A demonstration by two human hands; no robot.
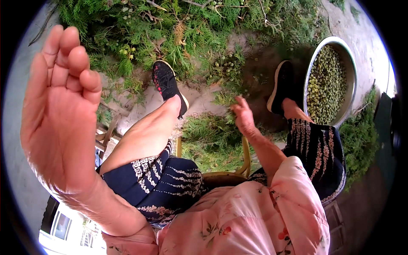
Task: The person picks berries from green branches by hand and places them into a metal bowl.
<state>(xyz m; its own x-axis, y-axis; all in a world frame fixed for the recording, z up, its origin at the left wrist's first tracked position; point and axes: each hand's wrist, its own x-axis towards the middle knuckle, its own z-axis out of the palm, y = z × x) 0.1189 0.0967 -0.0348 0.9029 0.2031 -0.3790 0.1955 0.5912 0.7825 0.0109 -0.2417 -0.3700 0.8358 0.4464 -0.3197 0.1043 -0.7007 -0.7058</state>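
Observation:
My left hand (pixel 63 123) is raised close to the camera on the left, palm showing. Its fingers are partly bent at the tips, and nothing lies in it. Lower and further off, my right hand (pixel 243 117) is between my knees, over the ground and beside cut green sprigs (pixel 212 129). Its fingers look drawn together, pointing up and to the left; whatever they hold, if anything, is too small to make out. To the right of my right foot stands a round metal basin (pixel 352 76), holding many small green cones or berries (pixel 325 85).
A large heap of cut evergreen branches (pixel 204 29) covers the far ground, with loose cones (pixel 229 63) among them. More greenery (pixel 359 140) lies at the right. My black shoes (pixel 165 80) rest on bare ground. A wooden stool (pixel 108 134) shows at the left.

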